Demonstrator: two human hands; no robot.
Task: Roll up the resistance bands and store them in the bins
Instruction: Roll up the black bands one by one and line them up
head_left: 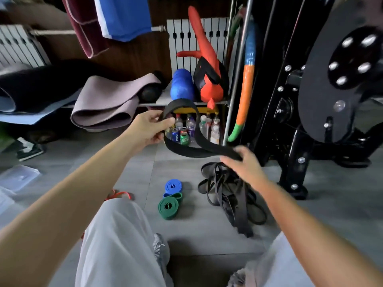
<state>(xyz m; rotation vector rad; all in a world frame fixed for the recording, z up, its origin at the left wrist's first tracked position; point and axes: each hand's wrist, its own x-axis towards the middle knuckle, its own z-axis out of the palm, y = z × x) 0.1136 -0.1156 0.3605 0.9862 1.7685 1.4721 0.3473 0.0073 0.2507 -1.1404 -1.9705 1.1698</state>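
While the left hand (150, 129) pinches one end of a black band (186, 149) held looped above the floor, the right hand (241, 162) grips the other end. Rolled blue (173, 186) and green (168, 206) bands lie below, beside a black tangle (228, 195).

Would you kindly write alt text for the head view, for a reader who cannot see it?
The left hand and right hand hold a black resistance band looped in the air. On the grey floor lie a rolled blue band, a rolled green band and a tangled pile of black bands.
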